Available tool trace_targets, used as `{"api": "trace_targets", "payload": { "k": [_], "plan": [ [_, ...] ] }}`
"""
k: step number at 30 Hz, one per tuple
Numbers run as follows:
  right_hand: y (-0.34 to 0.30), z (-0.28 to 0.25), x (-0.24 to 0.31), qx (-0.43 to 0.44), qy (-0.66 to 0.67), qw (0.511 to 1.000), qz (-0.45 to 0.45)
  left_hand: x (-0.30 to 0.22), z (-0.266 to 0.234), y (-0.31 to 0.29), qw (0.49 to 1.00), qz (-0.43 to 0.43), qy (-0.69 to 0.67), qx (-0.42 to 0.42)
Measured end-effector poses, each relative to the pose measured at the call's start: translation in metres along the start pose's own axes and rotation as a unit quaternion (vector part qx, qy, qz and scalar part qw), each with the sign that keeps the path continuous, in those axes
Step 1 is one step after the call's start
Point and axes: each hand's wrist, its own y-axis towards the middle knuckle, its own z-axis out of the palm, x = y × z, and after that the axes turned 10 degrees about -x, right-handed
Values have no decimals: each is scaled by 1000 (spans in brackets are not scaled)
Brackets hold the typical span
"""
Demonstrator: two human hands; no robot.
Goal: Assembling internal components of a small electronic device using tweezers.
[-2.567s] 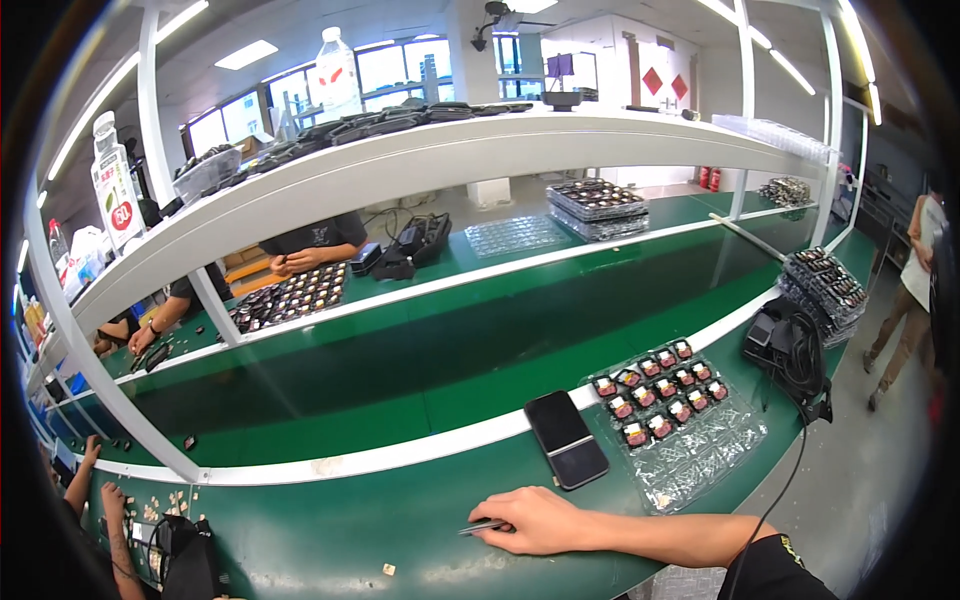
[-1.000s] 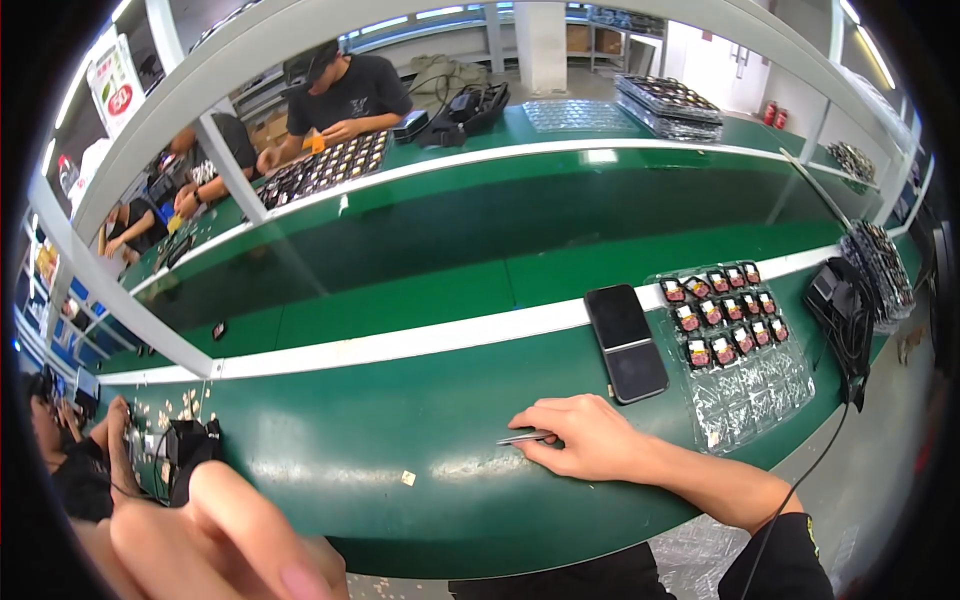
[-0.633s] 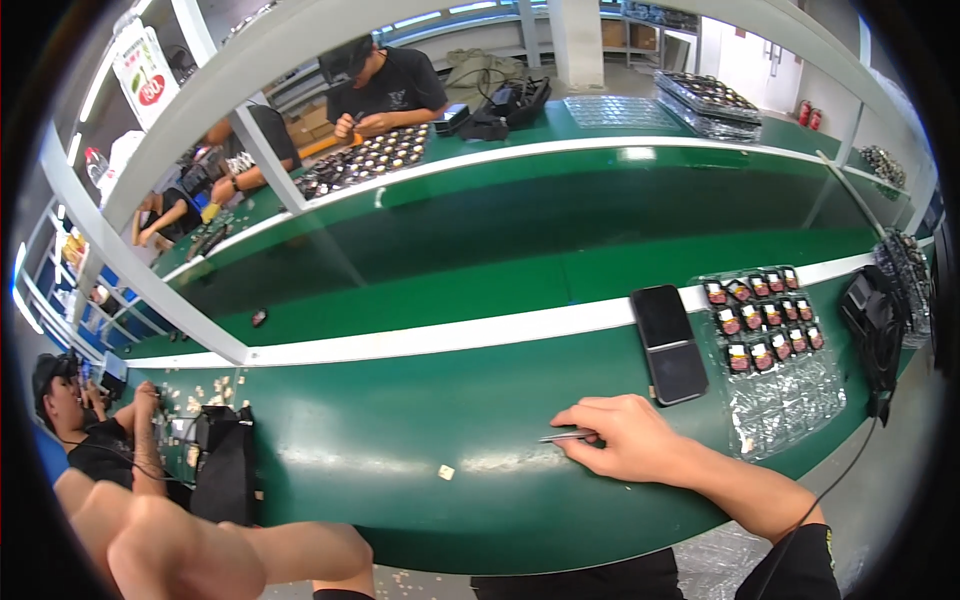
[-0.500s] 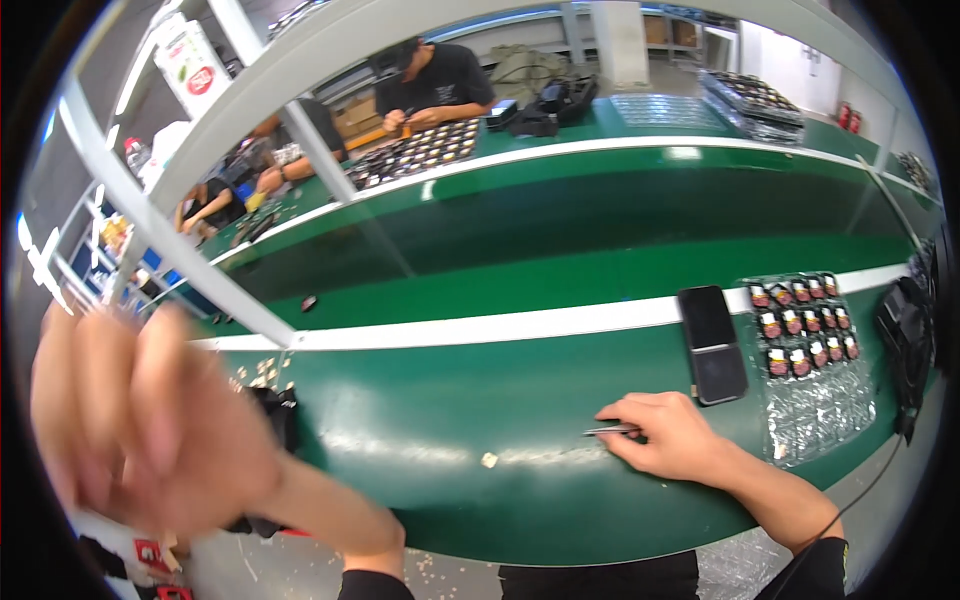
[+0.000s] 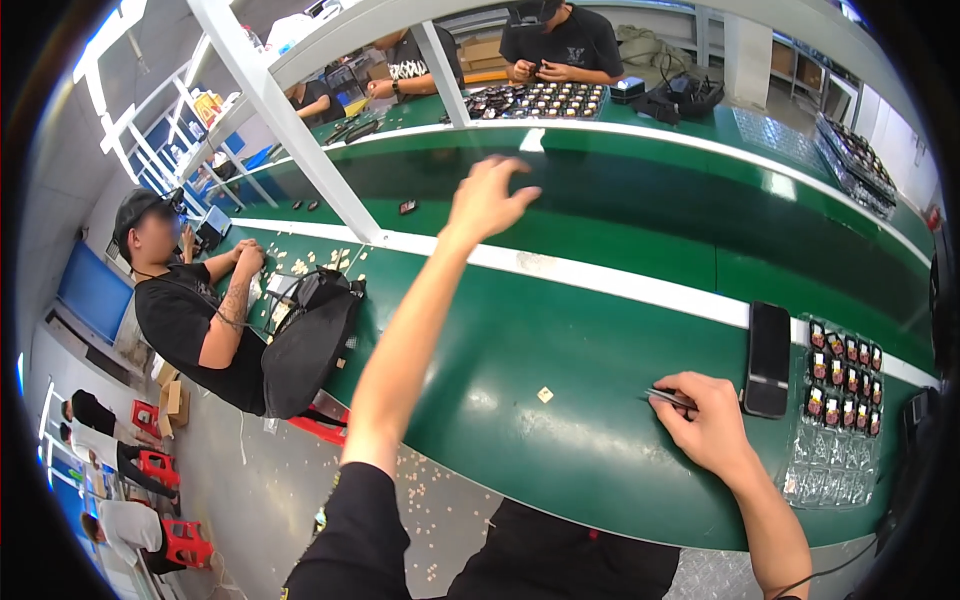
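My left hand [image 5: 490, 203] reaches out past the white rail, over the green belt-like surface [image 5: 600, 240] beyond it. Its fingers are spread and nothing shows in them. On that surface, to the left of the hand, lies a small dark part [image 5: 407, 207]. My right hand [image 5: 708, 422] rests low over the green table, closed on metal tweezers [image 5: 672, 398] whose tips point left. A small pale square piece [image 5: 545, 395] lies on the table, left of the tweezers and apart from them.
At the right are a black phone-like slab [image 5: 768, 345] and a clear tray [image 5: 828, 482] with several small dark parts. A grey post [image 5: 325, 175] meets the white rail [image 5: 640, 288]. Left sit a black bag [image 5: 315, 345], scattered pale pieces and a co-worker [image 5: 190, 290].
My left hand has swung from close at the far left to over the surface beyond the rail. The view has turned left, bringing in the co-worker. My right hand still holds the tweezers.
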Motion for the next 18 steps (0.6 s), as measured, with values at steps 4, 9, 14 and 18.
{"api": "trace_targets", "payload": {
  "k": [4,9,14,18],
  "plan": [
    [5,7,4,8,1,1000,-9,132,-2,-46,955,-134,263,-12],
    [1,1,-3,-15,1,1000,-16,184,5,-55,939,-294,175,-11],
    [-6,5,-7,-20,-16,999,-30,190,18,-57,939,-279,194,-59],
    [-4,7,-4,-22,-2,999,-36,190,19,-59,944,-268,155,-118]
  ]
}}
